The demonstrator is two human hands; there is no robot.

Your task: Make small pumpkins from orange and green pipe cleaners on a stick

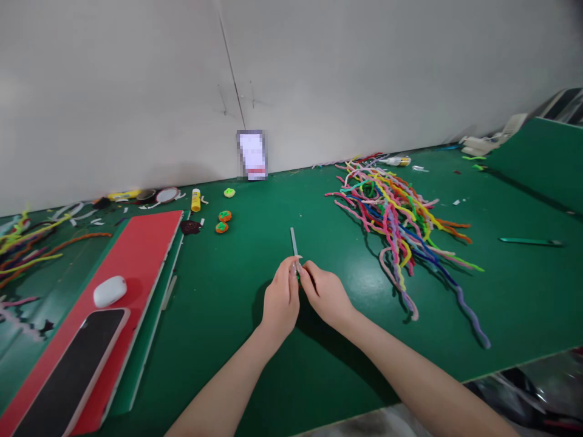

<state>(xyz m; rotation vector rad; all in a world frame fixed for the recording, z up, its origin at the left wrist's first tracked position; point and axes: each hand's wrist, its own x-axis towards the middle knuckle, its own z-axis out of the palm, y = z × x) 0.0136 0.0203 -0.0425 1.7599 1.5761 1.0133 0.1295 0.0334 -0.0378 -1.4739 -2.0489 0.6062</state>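
My left hand and my right hand meet over the middle of the green table, fingertips pinched together. From between them a thin translucent glue stick points away toward the wall. Both hands close around its near end. A speck of green and orange shows under the fingertips, mostly hidden, so I cannot make out what it is. Beyond my left hand lie two small orange-and-green fuzzy pieces and a pale green one. To the right of my right hand spreads a pile of colourful pipe cleaners.
A red board on the left carries a phone and a white earbud case. A yellow glue tube stands farther back. Against the wall leans a lit phone. Green tweezers lie at right.
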